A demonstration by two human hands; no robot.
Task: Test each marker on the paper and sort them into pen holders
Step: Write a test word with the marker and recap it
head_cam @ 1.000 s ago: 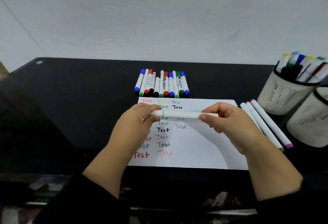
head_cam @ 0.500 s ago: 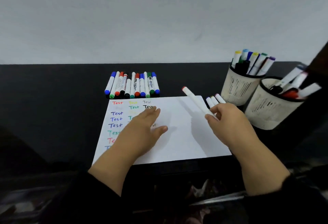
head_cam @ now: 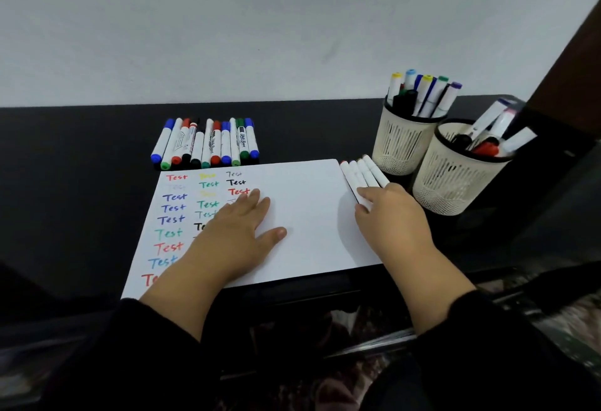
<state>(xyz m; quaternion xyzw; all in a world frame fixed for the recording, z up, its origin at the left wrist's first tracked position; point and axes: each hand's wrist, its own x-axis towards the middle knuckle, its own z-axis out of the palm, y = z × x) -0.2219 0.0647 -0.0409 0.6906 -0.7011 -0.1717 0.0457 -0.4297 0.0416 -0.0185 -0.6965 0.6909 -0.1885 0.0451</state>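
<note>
Head view: right hand (head_cam: 388, 215) on the white markers (head_cam: 362, 173) beside the paper (head_cam: 305, 215).

The four white markers lie side by side, just beyond the right hand's fingertips, long axes running away from the person and leaning left; that hand is much the nearer, fingers loosely laid on their near ends, whether pinching one I cannot tell. The left hand (head_cam: 240, 231) lies flat and spread on the paper, holding nothing. Beyond it sits the row of colour-capped markers (head_cam: 206, 143). Right of the right hand stand two pen holders (head_cam: 401, 147). All rests on a black table (head_cam: 81, 182) against a pale wall (head_cam: 260, 26).
</note>
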